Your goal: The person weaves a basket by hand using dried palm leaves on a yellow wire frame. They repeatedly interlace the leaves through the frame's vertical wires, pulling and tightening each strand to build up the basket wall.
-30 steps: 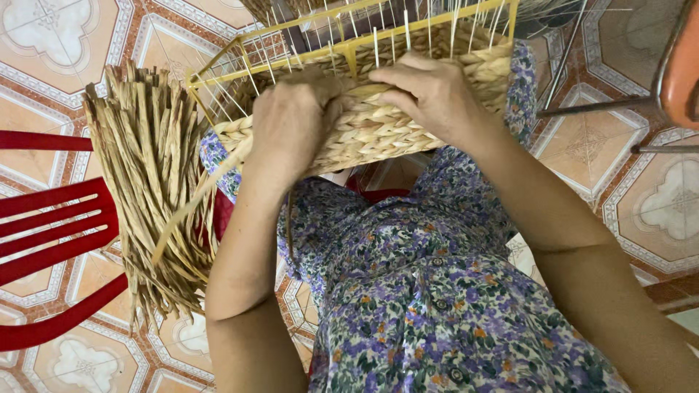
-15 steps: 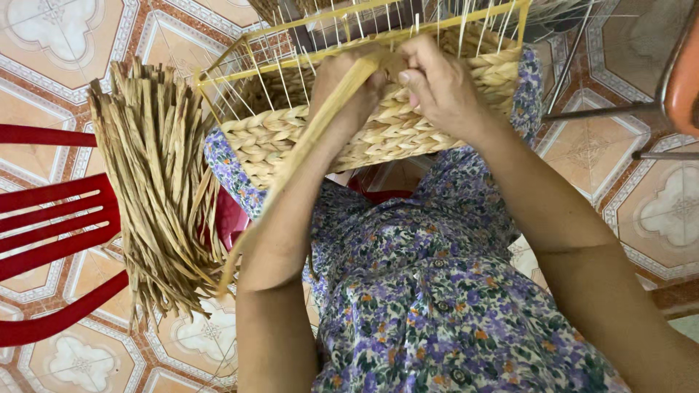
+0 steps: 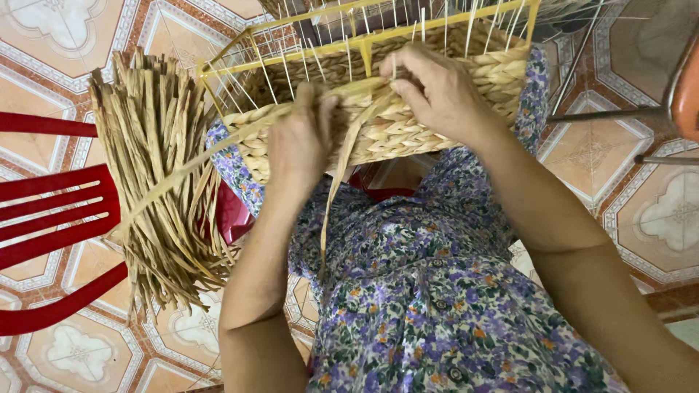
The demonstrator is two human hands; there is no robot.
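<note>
Hands work a half-woven basket [image 3: 408, 124] held on the lap: left hand [image 3: 302, 142] pinches a straw strand [image 3: 331, 211], right hand [image 3: 437, 91] grips the weave just right of it. Loose straw bundle [image 3: 156, 182] lies left, over a red chair [image 3: 51, 218].

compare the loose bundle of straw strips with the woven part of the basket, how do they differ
The bundle of straw strips hangs loose and straight over the red chair; the woven basket wall is plaited in tight horizontal rows on a yellow wire frame. The bundle lies untouched, while the left hand and right hand work at the wall. Both share the same tan fibre.
</note>
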